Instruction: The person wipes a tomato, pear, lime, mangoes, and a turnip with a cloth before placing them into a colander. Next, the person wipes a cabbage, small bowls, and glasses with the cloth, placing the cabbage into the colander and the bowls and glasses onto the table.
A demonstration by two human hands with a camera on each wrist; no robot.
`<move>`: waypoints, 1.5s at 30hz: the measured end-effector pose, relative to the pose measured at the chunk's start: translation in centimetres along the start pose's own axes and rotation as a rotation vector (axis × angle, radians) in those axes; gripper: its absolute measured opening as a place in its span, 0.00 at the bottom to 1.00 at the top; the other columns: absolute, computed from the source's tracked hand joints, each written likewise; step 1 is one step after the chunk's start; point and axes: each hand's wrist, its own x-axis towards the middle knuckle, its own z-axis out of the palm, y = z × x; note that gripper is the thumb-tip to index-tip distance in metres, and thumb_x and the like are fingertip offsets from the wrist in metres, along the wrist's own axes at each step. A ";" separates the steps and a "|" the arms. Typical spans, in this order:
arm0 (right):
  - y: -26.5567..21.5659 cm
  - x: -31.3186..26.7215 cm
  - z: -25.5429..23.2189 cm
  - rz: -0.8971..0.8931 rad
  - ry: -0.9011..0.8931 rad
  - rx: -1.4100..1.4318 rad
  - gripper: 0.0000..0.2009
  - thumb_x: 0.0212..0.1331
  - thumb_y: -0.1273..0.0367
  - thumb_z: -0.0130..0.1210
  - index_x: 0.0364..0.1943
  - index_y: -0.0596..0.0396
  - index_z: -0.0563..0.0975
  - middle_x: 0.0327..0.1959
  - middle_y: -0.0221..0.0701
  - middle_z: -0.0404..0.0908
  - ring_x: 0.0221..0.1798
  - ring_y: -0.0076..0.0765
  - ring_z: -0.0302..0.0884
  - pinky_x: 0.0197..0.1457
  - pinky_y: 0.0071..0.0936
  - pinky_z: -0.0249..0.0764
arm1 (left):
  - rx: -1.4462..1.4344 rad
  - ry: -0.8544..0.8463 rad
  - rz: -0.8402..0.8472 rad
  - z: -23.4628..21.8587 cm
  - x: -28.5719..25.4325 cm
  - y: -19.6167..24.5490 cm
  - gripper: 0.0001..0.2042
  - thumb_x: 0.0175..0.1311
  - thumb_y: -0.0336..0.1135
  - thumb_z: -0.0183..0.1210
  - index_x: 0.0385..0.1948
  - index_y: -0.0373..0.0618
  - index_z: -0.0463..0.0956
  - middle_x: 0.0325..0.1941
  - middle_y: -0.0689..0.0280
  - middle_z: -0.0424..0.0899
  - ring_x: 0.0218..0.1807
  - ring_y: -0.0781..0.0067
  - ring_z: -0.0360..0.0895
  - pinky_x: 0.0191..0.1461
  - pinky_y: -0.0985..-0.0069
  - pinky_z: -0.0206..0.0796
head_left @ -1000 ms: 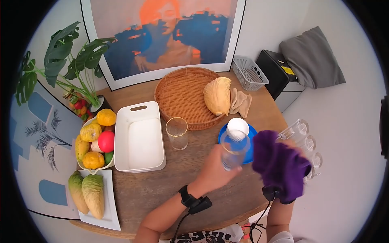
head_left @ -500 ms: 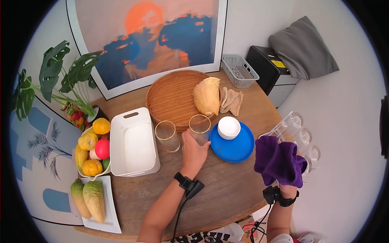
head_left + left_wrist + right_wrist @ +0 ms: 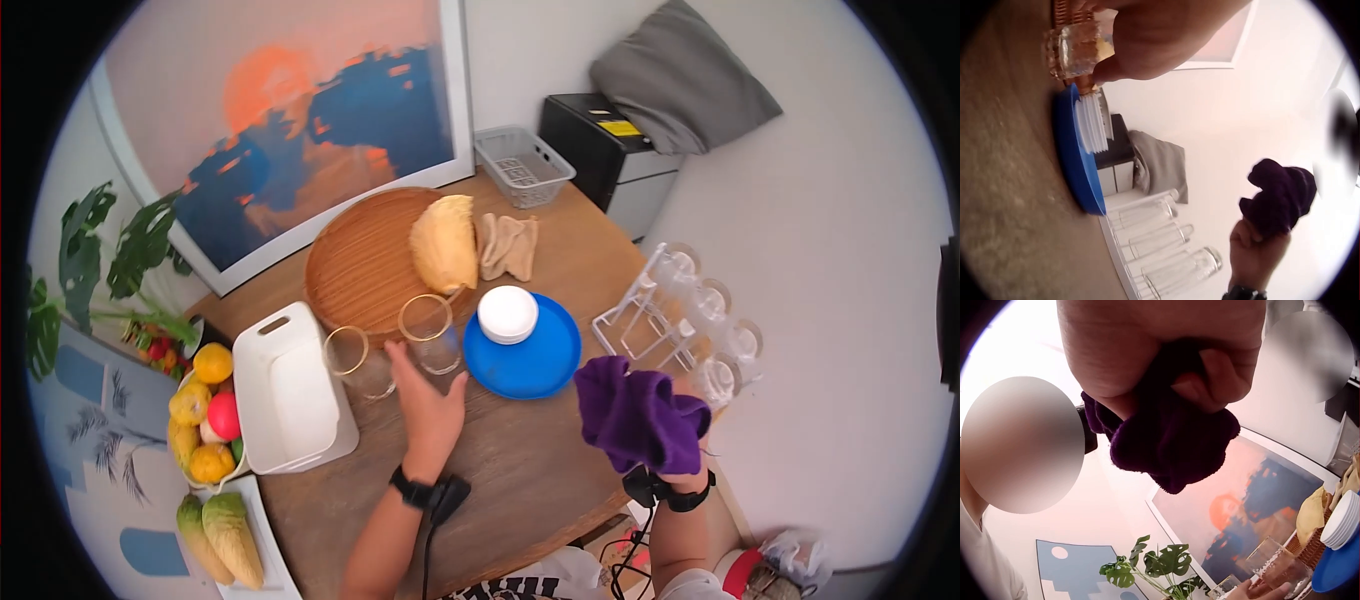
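Observation:
Two clear glasses with gold rims stand side by side on the table, a left one (image 3: 362, 362) and a right one (image 3: 430, 335). Just in front of them is my left hand (image 3: 430, 410), fingers and thumb spread, the fingertips beside the right glass. My right hand (image 3: 1160, 356) grips a bunched purple cloth (image 3: 643, 415), held up at the table's right side; its fingers curl into the cloth in the right wrist view. Right of the glasses, a stack of white bowls (image 3: 507, 314) sits on a blue plate (image 3: 555, 350).
White bin (image 3: 295, 400), fruit bowl (image 3: 210, 415) and a plate (image 3: 262, 530) of vegetables are at left. Behind lie a wicker tray (image 3: 350, 260), beige cloth (image 3: 508, 246) and grey basket (image 3: 525, 165). A rack (image 3: 640, 318) with several glasses is at right.
The left hand carried a glass leftward, set it beside the other glass, and its fingers have spread off it. The right hand still holds the purple cloth. The head view has shifted.

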 end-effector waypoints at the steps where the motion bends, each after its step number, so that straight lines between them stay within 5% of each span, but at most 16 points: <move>1: -1.8 -0.4 0.5 -0.007 0.018 0.010 0.22 0.43 0.66 0.70 0.44 0.61 0.79 0.43 0.40 0.81 0.40 0.35 0.79 0.46 0.29 0.73 | 0.071 0.062 0.085 -0.7 -0.8 0.8 0.43 0.54 0.27 0.67 0.68 0.30 0.47 0.62 0.44 0.62 0.64 0.44 0.65 0.69 0.60 0.58; 6: -1.7 -3.2 -0.8 0.116 0.048 0.095 0.23 0.44 0.61 0.68 0.44 0.62 0.79 0.40 0.40 0.82 0.40 0.37 0.80 0.45 0.29 0.73 | -0.104 0.041 0.344 -0.9 -2.5 6.4 0.26 0.56 0.26 0.65 0.56 0.36 0.67 0.56 0.49 0.69 0.55 0.57 0.71 0.60 0.64 0.64; 8: -3.1 -3.2 -1.4 -0.027 -0.096 -0.070 0.25 0.46 0.56 0.65 0.44 0.62 0.79 0.41 0.41 0.82 0.40 0.39 0.81 0.46 0.30 0.73 | -0.368 -0.382 0.503 1.3 -1.8 8.2 0.19 0.55 0.27 0.66 0.49 0.38 0.73 0.50 0.53 0.75 0.48 0.58 0.75 0.53 0.65 0.69; 10: -3.8 -4.2 -1.5 -0.008 -0.082 -0.164 0.27 0.48 0.52 0.63 0.43 0.62 0.80 0.43 0.44 0.82 0.42 0.43 0.82 0.47 0.31 0.74 | -0.456 -0.457 0.505 4.6 -1.7 10.6 0.16 0.56 0.29 0.66 0.46 0.40 0.77 0.44 0.55 0.78 0.44 0.56 0.78 0.49 0.67 0.71; 14: -4.5 -6.0 -1.6 -0.172 -0.008 -0.155 0.25 0.52 0.50 0.62 0.40 0.61 0.81 0.42 0.46 0.83 0.42 0.50 0.84 0.48 0.35 0.77 | -0.574 -0.716 0.599 8.5 -3.4 14.8 0.25 0.56 0.35 0.67 0.55 0.40 0.72 0.53 0.53 0.75 0.52 0.53 0.76 0.55 0.65 0.70; 17: -5.9 -6.1 -1.3 -0.214 0.105 -0.070 0.14 0.56 0.61 0.60 0.35 0.59 0.82 0.36 0.47 0.84 0.36 0.50 0.84 0.44 0.34 0.79 | -0.473 -0.887 0.562 10.5 -4.3 17.0 0.42 0.52 0.44 0.69 0.67 0.40 0.55 0.66 0.52 0.62 0.65 0.49 0.66 0.64 0.61 0.64; 23: -5.8 -6.6 -1.7 -0.135 0.215 -0.071 0.07 0.53 0.70 0.62 0.32 0.59 0.81 0.37 0.45 0.84 0.36 0.44 0.84 0.43 0.32 0.78 | -0.497 -0.964 0.476 12.2 -4.9 18.5 0.39 0.52 0.42 0.69 0.66 0.39 0.58 0.60 0.51 0.70 0.63 0.48 0.69 0.64 0.61 0.64; 27: -1.1 -9.5 -3.3 0.011 0.576 -0.093 0.13 0.54 0.67 0.63 0.41 0.60 0.78 0.37 0.39 0.82 0.35 0.36 0.81 0.42 0.29 0.78 | -0.647 -0.843 0.490 10.7 -4.6 18.9 0.37 0.54 0.42 0.68 0.63 0.37 0.61 0.59 0.52 0.73 0.62 0.52 0.71 0.65 0.63 0.64; 28: -3.7 -8.6 -1.6 0.070 0.700 0.533 0.23 0.55 0.67 0.64 0.53 0.61 0.72 0.46 0.41 0.80 0.42 0.38 0.80 0.47 0.31 0.78 | -0.738 -0.757 0.475 9.4 -4.5 19.5 0.36 0.53 0.39 0.70 0.62 0.37 0.62 0.60 0.53 0.73 0.63 0.54 0.71 0.65 0.64 0.64; 31: -5.9 -7.1 -1.2 -0.116 0.344 0.508 0.30 0.55 0.68 0.64 0.60 0.62 0.65 0.55 0.43 0.75 0.50 0.40 0.77 0.56 0.35 0.75 | -0.892 -0.562 0.496 6.7 -3.5 19.8 0.36 0.49 0.33 0.72 0.61 0.37 0.64 0.62 0.54 0.73 0.63 0.59 0.72 0.64 0.66 0.64; 33: -3.3 -8.4 -1.9 -0.244 0.682 0.114 0.35 0.54 0.67 0.56 0.67 0.64 0.60 0.62 0.47 0.71 0.55 0.50 0.78 0.56 0.41 0.78 | -0.938 -0.395 0.551 3.9 -2.3 18.6 0.39 0.42 0.24 0.74 0.61 0.39 0.66 0.61 0.54 0.74 0.60 0.60 0.74 0.62 0.67 0.67; 34: -3.2 -8.2 -1.7 -0.238 0.669 0.129 0.35 0.54 0.67 0.56 0.67 0.64 0.60 0.62 0.47 0.71 0.55 0.50 0.78 0.56 0.41 0.78 | -0.922 -0.384 0.547 2.6 -1.6 17.4 0.39 0.42 0.24 0.74 0.61 0.39 0.66 0.61 0.54 0.74 0.60 0.60 0.74 0.62 0.67 0.67; 37: -3.0 -6.7 0.3 -0.133 0.620 0.080 0.33 0.56 0.63 0.56 0.66 0.63 0.61 0.56 0.45 0.75 0.53 0.51 0.78 0.56 0.41 0.78 | -0.506 -0.237 0.618 -0.7 -0.7 13.7 0.37 0.38 0.22 0.72 0.59 0.41 0.69 0.60 0.54 0.74 0.60 0.53 0.73 0.64 0.62 0.66; 40: -2.4 -3.3 3.3 -0.167 0.480 -0.303 0.25 0.48 0.68 0.66 0.54 0.57 0.77 0.44 0.36 0.80 0.45 0.40 0.81 0.51 0.34 0.77 | -0.223 -0.147 0.720 -3.1 -0.2 10.0 0.39 0.36 0.20 0.68 0.61 0.41 0.69 0.59 0.53 0.73 0.61 0.47 0.71 0.63 0.56 0.65; 42: -7.8 1.2 6.7 -0.504 0.021 -0.623 0.19 0.46 0.66 0.66 0.46 0.52 0.82 0.40 0.39 0.79 0.39 0.42 0.81 0.42 0.31 0.77 | -0.163 -0.164 0.673 -5.0 -0.2 8.9 0.36 0.40 0.22 0.67 0.61 0.41 0.69 0.59 0.52 0.73 0.63 0.46 0.70 0.66 0.54 0.63; 45: -7.0 3.0 9.8 -0.629 -0.093 -0.772 0.23 0.43 0.60 0.67 0.46 0.51 0.81 0.38 0.40 0.78 0.33 0.47 0.80 0.33 0.34 0.75 | -0.145 -0.127 0.681 -6.7 0.1 7.1 0.29 0.50 0.24 0.63 0.59 0.40 0.71 0.59 0.51 0.72 0.63 0.46 0.70 0.68 0.53 0.62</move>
